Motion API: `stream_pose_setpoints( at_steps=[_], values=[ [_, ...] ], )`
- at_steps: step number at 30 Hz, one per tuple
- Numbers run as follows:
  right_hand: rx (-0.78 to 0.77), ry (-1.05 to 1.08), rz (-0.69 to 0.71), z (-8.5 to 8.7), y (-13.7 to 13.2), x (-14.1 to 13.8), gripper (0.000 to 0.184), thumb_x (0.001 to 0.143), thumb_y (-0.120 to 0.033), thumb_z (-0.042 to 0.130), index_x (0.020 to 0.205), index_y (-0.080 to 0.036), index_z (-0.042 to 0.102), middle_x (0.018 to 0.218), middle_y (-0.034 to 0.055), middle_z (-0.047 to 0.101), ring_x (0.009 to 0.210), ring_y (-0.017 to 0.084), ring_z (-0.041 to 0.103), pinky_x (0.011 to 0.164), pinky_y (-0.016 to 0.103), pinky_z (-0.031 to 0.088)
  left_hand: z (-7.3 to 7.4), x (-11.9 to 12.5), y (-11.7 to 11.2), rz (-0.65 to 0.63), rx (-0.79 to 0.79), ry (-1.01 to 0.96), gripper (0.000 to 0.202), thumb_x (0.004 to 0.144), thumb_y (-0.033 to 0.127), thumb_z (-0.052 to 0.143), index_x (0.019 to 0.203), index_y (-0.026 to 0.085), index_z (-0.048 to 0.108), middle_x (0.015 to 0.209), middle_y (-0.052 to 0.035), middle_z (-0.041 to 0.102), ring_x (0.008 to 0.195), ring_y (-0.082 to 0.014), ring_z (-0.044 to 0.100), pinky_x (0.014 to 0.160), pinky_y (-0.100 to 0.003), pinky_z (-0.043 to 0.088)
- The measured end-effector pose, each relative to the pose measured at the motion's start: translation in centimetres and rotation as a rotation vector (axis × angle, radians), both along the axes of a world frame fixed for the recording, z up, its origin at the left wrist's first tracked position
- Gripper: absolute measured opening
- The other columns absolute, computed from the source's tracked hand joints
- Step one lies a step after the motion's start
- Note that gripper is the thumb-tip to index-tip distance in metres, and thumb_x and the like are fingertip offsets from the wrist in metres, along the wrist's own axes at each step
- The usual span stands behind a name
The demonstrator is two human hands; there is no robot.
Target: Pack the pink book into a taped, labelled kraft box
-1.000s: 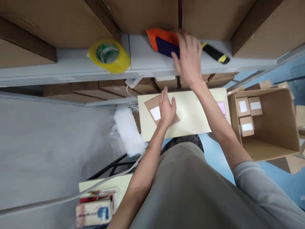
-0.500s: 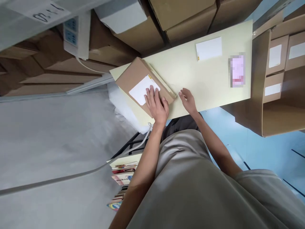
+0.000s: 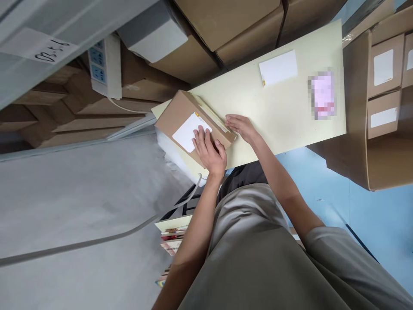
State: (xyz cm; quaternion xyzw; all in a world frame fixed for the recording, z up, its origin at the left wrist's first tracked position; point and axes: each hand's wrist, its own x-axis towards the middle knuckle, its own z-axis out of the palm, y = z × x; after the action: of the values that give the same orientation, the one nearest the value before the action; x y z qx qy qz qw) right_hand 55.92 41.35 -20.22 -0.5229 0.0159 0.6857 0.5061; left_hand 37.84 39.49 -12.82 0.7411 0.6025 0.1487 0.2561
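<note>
A small brown cardboard box [image 3: 180, 113] with a white label [image 3: 189, 131] lies at the left end of a pale yellow table [image 3: 284, 116]. My left hand [image 3: 209, 150] rests flat on top of the box, fingers stretched over the label's edge. My right hand [image 3: 241, 128] touches the box's right side, fingers extended along its taped edge. Neither hand grips anything.
A white label sheet [image 3: 278, 67] and a blurred pink item [image 3: 322, 95] lie on the table. A large open carton [image 3: 374, 142] with small labelled boxes stands at the right. Stacked cartons [image 3: 222, 26] sit behind the table, a power strip [image 3: 103, 64] hangs left, books [image 3: 172, 241] lie below.
My right hand came down from the shelf and moved left to the box's side. The view dropped from the shelf to the table. My left hand stayed on the box.
</note>
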Motion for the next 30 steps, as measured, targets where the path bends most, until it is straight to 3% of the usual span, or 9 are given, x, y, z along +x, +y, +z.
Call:
stream_pose_setpoints(
  at_steps=[9, 16, 24, 26, 30],
  values=[
    [0.036, 0.030, -0.002, 0.9, 0.5, 0.4, 0.033, 0.094, -0.052, 0.093, 0.102, -0.028, 0.073, 0.095, -0.0015, 0.083, 0.114, 0.020, 0.084, 0.117, 0.035, 0.063, -0.5, -0.2, -0.2, -0.007, 0.046, 0.007, 0.065, 0.117, 0.051, 0.034, 0.170, 0.019, 0.053, 0.184, -0.0209, 0.047, 0.183, -0.0261, 0.018, 0.151, -0.056, 0.006],
    [0.084, -0.040, -0.028, 0.6, 1.1, -1.7, 0.034, 0.093, -0.057, 0.092, 0.100, -0.030, 0.073, 0.118, -0.0017, 0.085, 0.117, 0.018, 0.078, 0.106, 0.030, 0.064, -0.6, -0.4, -0.1, -0.010, 0.018, -0.021, 0.065, 0.117, 0.053, 0.038, 0.173, 0.023, 0.051, 0.187, -0.0167, 0.043, 0.184, -0.0264, 0.015, 0.151, -0.057, 0.004],
    [0.082, -0.216, 0.011, 0.7, 2.0, -3.2, 0.028, 0.087, -0.053, 0.092, 0.097, -0.028, 0.081, 0.115, -0.0002, 0.088, 0.124, 0.020, 0.077, 0.116, 0.031, 0.061, -0.8, -0.2, 0.0, 0.006, -0.001, -0.030, 0.066, 0.117, 0.056, 0.037, 0.175, 0.028, 0.049, 0.189, -0.0128, 0.041, 0.184, -0.0255, 0.014, 0.151, -0.057, 0.002],
    [0.068, -0.240, 0.017, 0.3, 2.6, -3.4, 0.033, 0.087, -0.050, 0.092, 0.111, -0.030, 0.084, 0.112, -0.0012, 0.088, 0.125, 0.021, 0.078, 0.119, 0.033, 0.060, -0.8, -0.1, 0.0, 0.008, -0.005, -0.041, 0.066, 0.117, 0.056, 0.038, 0.176, 0.027, 0.049, 0.189, -0.0132, 0.040, 0.184, -0.0259, 0.013, 0.151, -0.057, 0.001],
    [-0.001, -0.322, 0.075, 0.5, 3.3, -3.0, 0.071, 0.089, -0.058, 0.092, 0.153, -0.033, 0.073, 0.121, 0.0010, 0.088, 0.142, 0.025, 0.074, 0.130, 0.041, 0.054, -0.7, -0.1, 0.0, -0.004, 0.005, -0.061, 0.066, 0.117, 0.054, 0.038, 0.174, 0.023, 0.051, 0.188, -0.0170, 0.042, 0.184, -0.0272, 0.013, 0.151, -0.057, 0.001]
  ],
)
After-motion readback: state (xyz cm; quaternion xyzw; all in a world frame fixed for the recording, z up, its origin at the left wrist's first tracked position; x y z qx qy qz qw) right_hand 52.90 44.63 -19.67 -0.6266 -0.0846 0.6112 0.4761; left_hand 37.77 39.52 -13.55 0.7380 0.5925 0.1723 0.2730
